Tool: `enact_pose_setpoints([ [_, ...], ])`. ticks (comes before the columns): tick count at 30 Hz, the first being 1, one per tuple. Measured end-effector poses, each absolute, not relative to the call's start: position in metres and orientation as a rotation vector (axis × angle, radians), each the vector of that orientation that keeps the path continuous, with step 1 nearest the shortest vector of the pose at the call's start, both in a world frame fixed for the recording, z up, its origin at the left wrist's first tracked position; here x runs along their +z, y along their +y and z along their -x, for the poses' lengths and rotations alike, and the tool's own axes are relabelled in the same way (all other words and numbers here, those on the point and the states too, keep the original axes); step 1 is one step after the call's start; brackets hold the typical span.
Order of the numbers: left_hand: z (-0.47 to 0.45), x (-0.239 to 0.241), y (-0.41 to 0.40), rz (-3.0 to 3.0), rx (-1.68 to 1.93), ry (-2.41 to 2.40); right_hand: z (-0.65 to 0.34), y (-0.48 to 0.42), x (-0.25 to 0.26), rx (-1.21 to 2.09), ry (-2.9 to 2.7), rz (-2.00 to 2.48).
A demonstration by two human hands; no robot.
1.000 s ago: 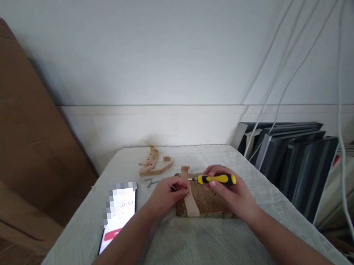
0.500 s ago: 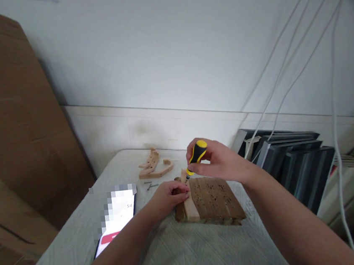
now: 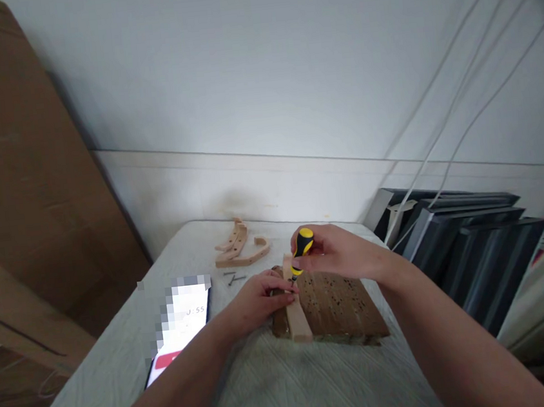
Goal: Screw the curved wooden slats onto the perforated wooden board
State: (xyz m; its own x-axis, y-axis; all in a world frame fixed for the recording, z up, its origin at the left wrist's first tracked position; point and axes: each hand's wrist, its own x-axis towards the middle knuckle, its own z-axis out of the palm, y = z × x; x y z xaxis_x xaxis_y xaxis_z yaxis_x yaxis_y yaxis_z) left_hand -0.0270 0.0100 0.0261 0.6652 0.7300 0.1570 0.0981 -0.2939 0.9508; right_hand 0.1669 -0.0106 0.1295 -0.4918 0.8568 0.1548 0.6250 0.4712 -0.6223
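Observation:
My right hand is closed around the yellow and black handle of a screwdriver, tilted slightly with its tip pointing down. Below it, a light wooden piece lies across a dark, worn wooden board pitted with many small holes. My left hand comes in from the left, thumb and forefinger pinched at the screwdriver's tip and touching the light piece. Whatever is between those fingertips is too small to make out. Several loose screws lie on the cloth beyond my left hand.
Curved light wooden pieces with holes lie at the back of the cloth-covered table. A phone with a lit screen is on the left. Dark panels lean at the right, white cables hang there, and a cardboard sheet stands left.
The view has shifted slightly. My right hand and the screwdriver sit a little lower, the screwdriver more upright. My left hand stays at its tip.

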Motion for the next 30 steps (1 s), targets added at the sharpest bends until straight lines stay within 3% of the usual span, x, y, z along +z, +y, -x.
enact_pose_setpoints([
  [13,0.0283,0.0278,0.012,-1.883,0.616,0.652,-0.164,-0.0133,0.1324,0.886,-2.286,1.172],
  [30,0.0288,0.0264,0.013,-1.881,0.61,0.613,-0.1629,-0.0106,0.1301,0.816,-2.307,1.201],
])
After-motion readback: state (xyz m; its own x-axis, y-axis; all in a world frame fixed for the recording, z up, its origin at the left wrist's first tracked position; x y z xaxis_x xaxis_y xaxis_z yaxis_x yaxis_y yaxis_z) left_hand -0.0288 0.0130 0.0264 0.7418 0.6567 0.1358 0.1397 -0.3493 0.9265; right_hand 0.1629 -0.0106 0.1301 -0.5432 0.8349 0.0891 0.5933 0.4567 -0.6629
